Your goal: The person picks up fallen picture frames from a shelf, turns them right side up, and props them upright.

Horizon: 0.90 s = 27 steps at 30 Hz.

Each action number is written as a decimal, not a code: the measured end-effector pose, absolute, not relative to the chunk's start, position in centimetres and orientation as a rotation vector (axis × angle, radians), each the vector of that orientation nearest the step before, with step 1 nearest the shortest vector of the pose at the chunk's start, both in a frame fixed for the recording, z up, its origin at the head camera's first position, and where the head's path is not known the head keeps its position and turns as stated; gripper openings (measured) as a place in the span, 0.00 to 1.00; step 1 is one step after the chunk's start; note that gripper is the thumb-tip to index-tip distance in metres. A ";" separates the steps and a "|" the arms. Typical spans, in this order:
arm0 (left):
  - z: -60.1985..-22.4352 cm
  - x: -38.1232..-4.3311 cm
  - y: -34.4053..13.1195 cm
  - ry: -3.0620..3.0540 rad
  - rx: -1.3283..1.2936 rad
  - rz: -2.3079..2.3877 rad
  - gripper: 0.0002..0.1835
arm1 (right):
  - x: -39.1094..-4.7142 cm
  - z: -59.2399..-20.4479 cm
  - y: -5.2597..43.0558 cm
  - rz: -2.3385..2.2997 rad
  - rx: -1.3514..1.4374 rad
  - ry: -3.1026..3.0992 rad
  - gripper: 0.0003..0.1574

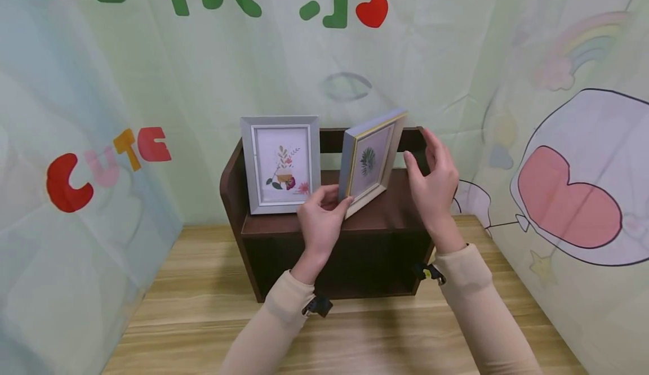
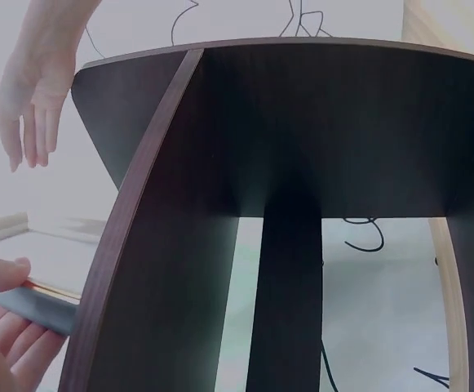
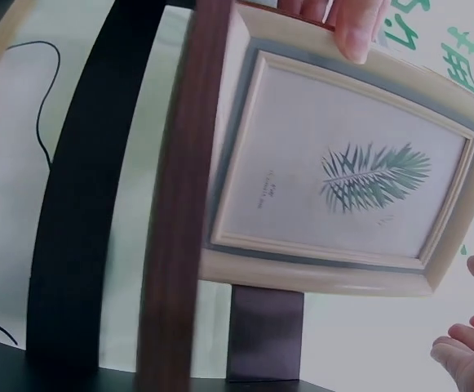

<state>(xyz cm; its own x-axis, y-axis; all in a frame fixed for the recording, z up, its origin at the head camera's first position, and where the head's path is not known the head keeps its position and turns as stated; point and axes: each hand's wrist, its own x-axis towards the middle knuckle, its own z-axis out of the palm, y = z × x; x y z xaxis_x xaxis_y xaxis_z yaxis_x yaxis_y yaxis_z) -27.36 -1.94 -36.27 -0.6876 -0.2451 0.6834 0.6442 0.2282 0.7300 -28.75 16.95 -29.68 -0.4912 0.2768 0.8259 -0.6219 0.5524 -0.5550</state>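
My left hand pinches the lower left edge of a cream picture frame with a green leaf print, thumb in front and fingers behind. The frame stands angled on the top of a dark brown shelf, its face turned toward the right. Off the frame's right side my right hand is held with straight fingers, apart from it, near the shelf's right side panel. In the right wrist view the leaf print shows close up. A grey picture frame with a flower print stands at the shelf's left.
The shelf rests on a wood-grain table, its lower compartment facing me. Behind hangs a pale green printed cloth with green characters and a red heart. Printed cloth also covers both sides.
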 end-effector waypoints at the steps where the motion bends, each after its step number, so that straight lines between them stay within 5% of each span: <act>1: -36.3 -27.3 -1.8 -1.763 -0.372 -1.553 0.13 | -28.8 -29.5 16.9 1.117 0.293 -1.777 0.29; 17: -37.1 -26.9 -0.2 -1.643 -0.308 -1.395 0.14 | -29.3 -27.5 16.9 1.220 0.439 -1.717 0.29; 27: -37.5 -26.9 0.5 -1.617 -0.285 -1.263 0.13 | -26.7 -24.8 15.5 1.264 0.515 -1.747 0.27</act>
<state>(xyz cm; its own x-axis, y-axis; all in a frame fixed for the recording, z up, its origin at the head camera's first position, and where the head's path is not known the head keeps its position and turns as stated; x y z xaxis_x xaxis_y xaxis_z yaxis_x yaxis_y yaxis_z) -26.92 0.53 -37.49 -0.4523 -0.3760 0.8087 0.6936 0.4217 0.5840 -26.75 15.47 -24.77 -0.5155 0.1620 0.8415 -0.7488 0.3924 -0.5342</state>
